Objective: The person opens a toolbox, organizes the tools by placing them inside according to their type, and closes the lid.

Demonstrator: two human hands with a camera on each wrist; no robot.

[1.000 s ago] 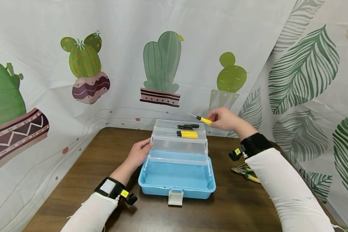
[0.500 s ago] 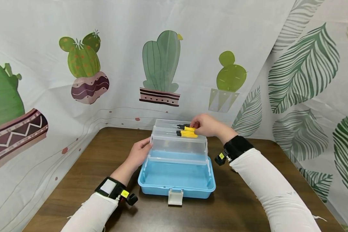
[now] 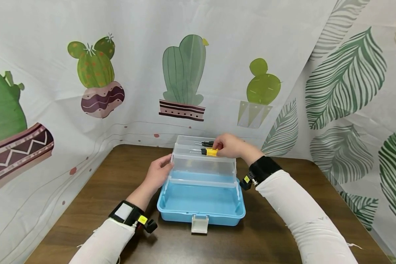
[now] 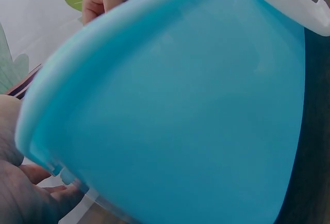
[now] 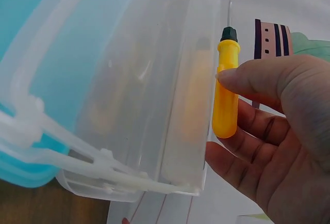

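One yellow screwdriver [image 5: 225, 113], lower than before

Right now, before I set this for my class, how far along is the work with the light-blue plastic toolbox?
Apparently done: black-handled screwdrivers lie in the upper clear plastic tray. In hand: the right hand pinches a yellow-handled screwdriver while the left hand holds the toolbox side. Probably still to do: releasing that screwdriver, then perhaps shutting the toolbox, whose white plastic latch hangs open.
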